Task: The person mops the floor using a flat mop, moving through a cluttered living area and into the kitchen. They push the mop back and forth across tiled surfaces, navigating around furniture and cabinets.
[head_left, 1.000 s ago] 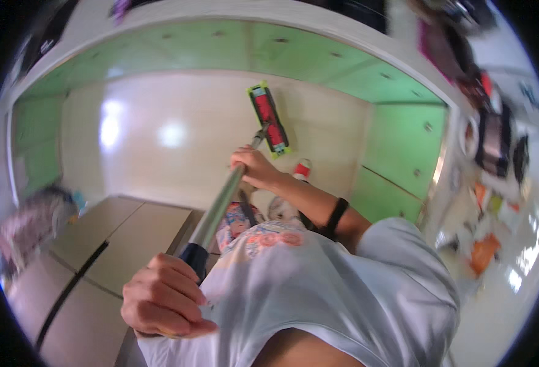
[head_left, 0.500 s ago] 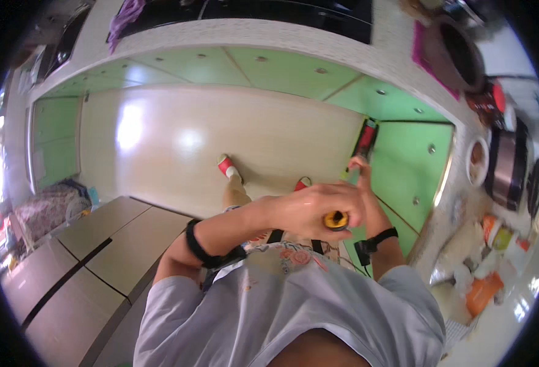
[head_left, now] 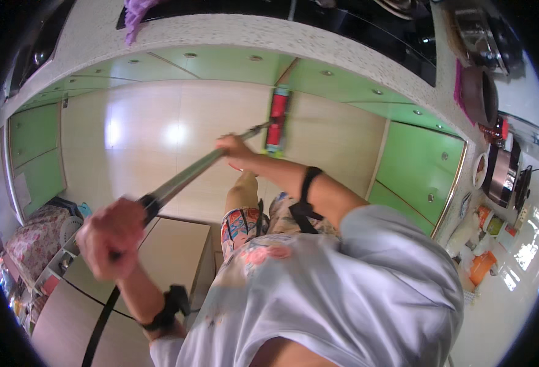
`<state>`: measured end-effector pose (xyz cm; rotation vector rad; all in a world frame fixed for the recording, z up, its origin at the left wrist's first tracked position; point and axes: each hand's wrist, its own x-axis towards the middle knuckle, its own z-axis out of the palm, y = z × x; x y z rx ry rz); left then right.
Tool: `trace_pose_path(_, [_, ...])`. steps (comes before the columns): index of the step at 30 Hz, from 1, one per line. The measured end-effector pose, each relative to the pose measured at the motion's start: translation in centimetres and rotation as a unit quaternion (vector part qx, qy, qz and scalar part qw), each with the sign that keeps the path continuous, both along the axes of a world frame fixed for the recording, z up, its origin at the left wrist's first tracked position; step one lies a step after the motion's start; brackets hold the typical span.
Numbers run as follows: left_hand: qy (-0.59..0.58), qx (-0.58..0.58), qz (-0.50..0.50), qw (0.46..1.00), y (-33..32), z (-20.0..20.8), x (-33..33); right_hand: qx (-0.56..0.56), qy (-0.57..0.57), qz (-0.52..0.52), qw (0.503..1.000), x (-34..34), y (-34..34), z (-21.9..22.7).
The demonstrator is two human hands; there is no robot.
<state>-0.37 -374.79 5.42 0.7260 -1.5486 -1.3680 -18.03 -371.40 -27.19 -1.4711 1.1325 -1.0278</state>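
A flat mop (head_left: 191, 172) with a grey pole runs slantwise across the view in front of me. Its red and green head (head_left: 277, 119) rests on the pale floor, close to the far green cabinets. My left hand (head_left: 113, 237), somewhat blurred, is closed around the dark upper end of the pole. Farther down, my right hand (head_left: 234, 147) grips the pole with bent fingers. Both forearms wear black straps. Part of a red shoe shows below my right hand.
Green cabinets (head_left: 232, 64) line the far side under a speckled counter with a black cooktop (head_left: 367, 30). More green cabinets (head_left: 419, 168) stand at the right, below a counter with a pot (head_left: 479, 95). A pale boxy unit (head_left: 171, 248) is close at my left.
The mop head has moved left from the right-hand cabinets. My left hand has swung far left with the pole's end, and my right hand has also moved left, still gripping it.
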Motion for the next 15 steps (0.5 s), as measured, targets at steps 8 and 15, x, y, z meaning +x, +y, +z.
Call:
trace_pose_path(8, [-0.064,-0.015,0.155,0.986,-5.1,3.0,14.3,-0.112,-0.061,0.107,0.986,23.5,-13.6,-2.4])
trace_pose_path(15, [-0.004,0.039,0.133,0.990,-9.4,3.2,7.0,-0.164,0.336,0.101,0.922,12.1,-15.3,-2.0])
